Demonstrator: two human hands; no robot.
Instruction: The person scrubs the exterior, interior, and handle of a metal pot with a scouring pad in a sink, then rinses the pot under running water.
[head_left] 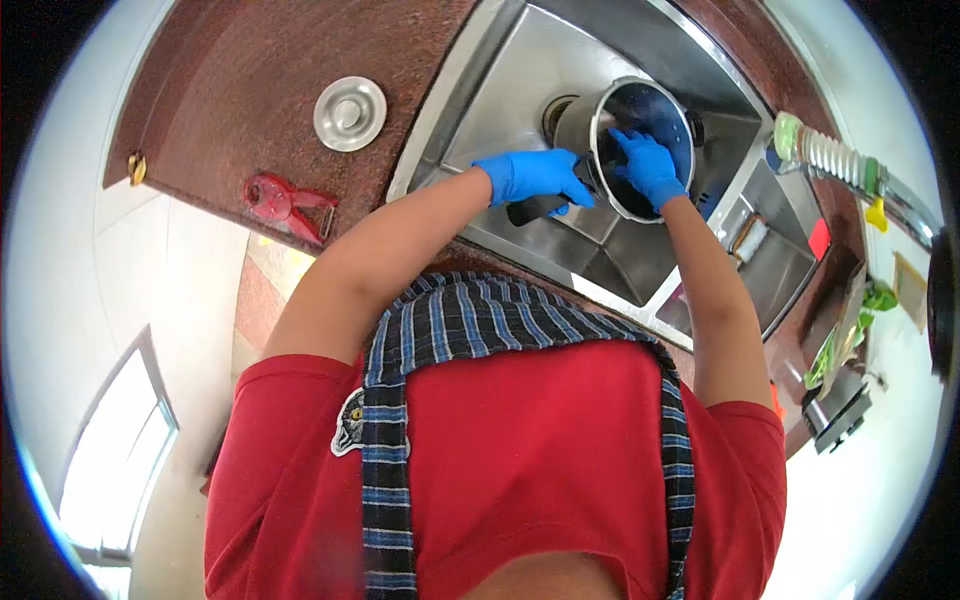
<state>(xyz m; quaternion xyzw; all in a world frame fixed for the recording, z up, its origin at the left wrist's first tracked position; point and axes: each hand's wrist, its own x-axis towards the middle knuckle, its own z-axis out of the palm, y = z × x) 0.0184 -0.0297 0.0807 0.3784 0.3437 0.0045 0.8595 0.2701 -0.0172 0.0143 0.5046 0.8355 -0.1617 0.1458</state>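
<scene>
A metal cooker pot (577, 126) with black handles is tilted in the sink (510, 85), its mouth turned toward me. My left hand (536, 178), in a blue glove, is closed round the pot's long black handle at the rim. My right hand (648, 167), also gloved in blue, reaches inside the pot with its fingers spread against the inner wall. Whether anything lies under the right palm is hidden.
A round steel lid (350, 113) and a red peeler (290, 205) lie on the brown counter (230, 90) at left. A white brush (750, 240) rests in the smaller basin. A ribbed faucet hose (830, 155) and green leaves (838, 350) are at right.
</scene>
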